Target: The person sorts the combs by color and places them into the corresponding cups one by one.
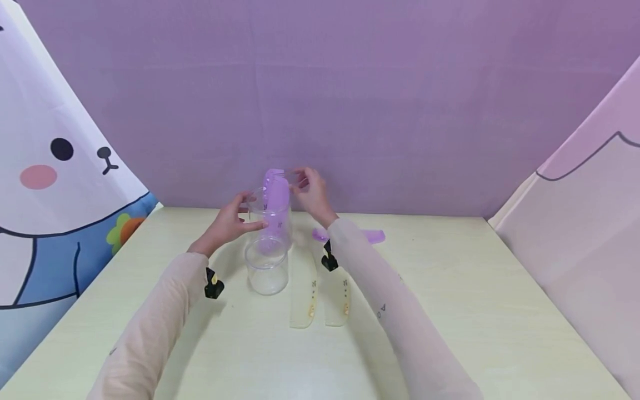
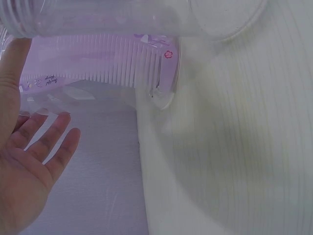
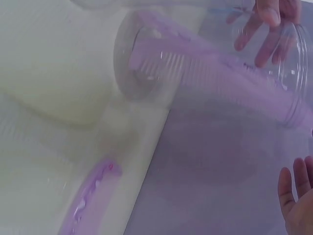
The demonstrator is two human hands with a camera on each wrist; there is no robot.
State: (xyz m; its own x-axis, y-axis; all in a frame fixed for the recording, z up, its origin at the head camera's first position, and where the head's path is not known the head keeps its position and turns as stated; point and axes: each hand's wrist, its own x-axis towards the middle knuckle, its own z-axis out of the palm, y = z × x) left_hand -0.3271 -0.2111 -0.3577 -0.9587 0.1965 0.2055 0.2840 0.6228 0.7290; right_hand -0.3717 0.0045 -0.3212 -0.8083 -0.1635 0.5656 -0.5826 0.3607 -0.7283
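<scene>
My left hand (image 1: 230, 223) holds a clear plastic jar (image 1: 285, 236) from its left side, thumb in front and fingers behind. Purple combs (image 1: 276, 194) stand in this jar, their upper ends rising above the rim. Through the wall, the left wrist view shows one comb's teeth (image 2: 117, 61) and a small red flower print. At the combs' upper right edge is my right hand (image 1: 312, 194), thumb and index finger pinching a purple comb. Its other fingers (image 3: 298, 183) are loosely extended in the right wrist view, where the pinch itself is mostly cut off.
A second clear jar (image 1: 267, 275) stands just in front of the held one. Two pale see-through combs (image 1: 303, 300) lie side by side to its right. Another purple comb (image 1: 374, 236) lies behind my right forearm. A purple cloth backdrop (image 1: 400, 111) rises at the table's back edge.
</scene>
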